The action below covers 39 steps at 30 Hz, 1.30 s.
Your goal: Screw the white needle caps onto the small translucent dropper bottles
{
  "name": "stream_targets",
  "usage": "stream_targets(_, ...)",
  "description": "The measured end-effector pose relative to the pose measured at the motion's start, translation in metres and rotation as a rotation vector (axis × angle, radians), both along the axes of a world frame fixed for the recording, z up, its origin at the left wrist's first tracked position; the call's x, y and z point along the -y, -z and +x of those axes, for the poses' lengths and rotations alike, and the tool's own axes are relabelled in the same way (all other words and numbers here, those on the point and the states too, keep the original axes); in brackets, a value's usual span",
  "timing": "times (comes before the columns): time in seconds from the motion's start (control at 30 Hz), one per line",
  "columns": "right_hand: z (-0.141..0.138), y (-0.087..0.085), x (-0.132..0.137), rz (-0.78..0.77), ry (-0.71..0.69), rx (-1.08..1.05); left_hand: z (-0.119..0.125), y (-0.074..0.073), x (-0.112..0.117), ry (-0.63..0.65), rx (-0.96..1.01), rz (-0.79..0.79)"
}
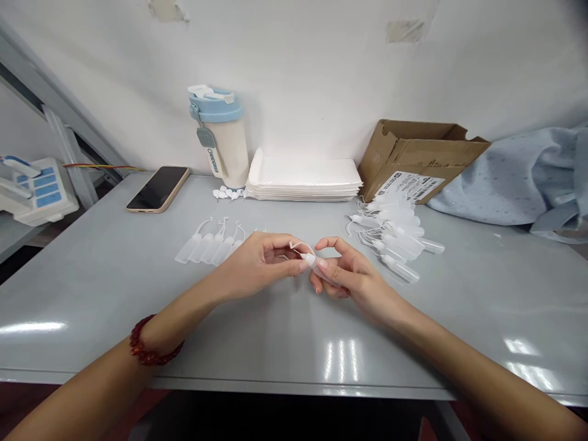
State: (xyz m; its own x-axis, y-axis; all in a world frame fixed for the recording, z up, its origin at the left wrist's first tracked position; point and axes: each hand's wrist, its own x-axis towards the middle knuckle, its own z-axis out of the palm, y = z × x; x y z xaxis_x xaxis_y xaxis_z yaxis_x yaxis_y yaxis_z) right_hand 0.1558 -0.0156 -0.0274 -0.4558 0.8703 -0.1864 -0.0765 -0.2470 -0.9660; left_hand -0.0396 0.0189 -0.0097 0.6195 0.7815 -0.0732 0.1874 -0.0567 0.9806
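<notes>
A small translucent squeeze bottle (311,260) with a thin needle tip and a white tethered cap is held above the middle of the table. My right hand (345,269) grips its body between thumb and fingers, with the index finger raised. At the collar, my left hand (269,260) pinches with thumb and fingers; the loose strap curls over the top. Left of my hands lies a row of similar bottles (209,248), partly hidden behind my left hand. A heap of more such bottles (397,229) is to the right of my right hand.
Along the wall stand a blue-lidded cup (229,144), several small white caps (228,193), a stack of white boxes (305,177) and an open cardboard box (413,153). A phone (158,188) lies back left; a blue cloth bag (514,171) rests at right on the grey table (496,306).
</notes>
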Motion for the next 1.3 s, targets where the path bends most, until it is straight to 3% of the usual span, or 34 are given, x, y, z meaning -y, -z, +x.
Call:
stream_targets(0.2,-0.004,-0.001,0.008,0.248,0.099,0.231,0.004,-0.003,0.003,-0.002,-0.041,0.028)
stream_targets(0.43,-0.003,0.000,0.008,0.228,0.063,0.301,-0.001,-0.001,0.000,0.101,0.024,0.001)
stream_targets(0.67,-0.004,-0.001,0.011,0.403,0.053,0.357,0.001,-0.001,0.001,0.030,-0.006,-0.075)
stream_targets(0.9,-0.005,-0.002,0.011,0.421,-0.010,0.398,0.000,-0.002,0.000,-0.018,-0.039,-0.047)
stream_targets(1.07,-0.005,0.001,0.011,0.552,-0.054,0.497,0.000,-0.003,0.000,-0.016,-0.094,-0.069)
stream_targets(1.2,-0.002,0.011,0.007,0.706,0.032,0.614,-0.001,-0.001,0.000,-0.081,-0.072,-0.070)
stream_targets(1.3,0.000,0.019,0.003,0.928,0.184,0.699,-0.002,0.002,-0.002,-0.165,-0.024,-0.084)
